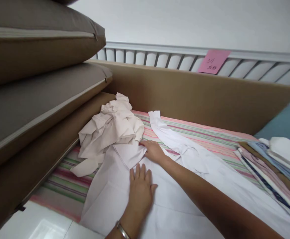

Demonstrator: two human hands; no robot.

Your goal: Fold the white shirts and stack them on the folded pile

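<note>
A white long-sleeved shirt (182, 202) lies spread out in front of me, one sleeve (163, 127) stretching away toward the back board. My left hand (141, 187), with a metal bracelet at the wrist, presses flat on the shirt with its fingers extended. Just beyond it, my right hand (153, 151) has its fingers bent around the shirt's upper edge, beside a folded flap of the cloth. Part of that grip is hidden under the fingers. A crumpled heap of off-white cloth (117, 119) touches the far left of the shirt.
Beneath everything is a striped mat (67, 179). Thick brown-grey cushions (45, 96) are stacked on the left. A brown board (184, 96) stands behind, below a white radiator (150, 59) with a pink note (214, 61). Folded garments (271, 166) lie at the right.
</note>
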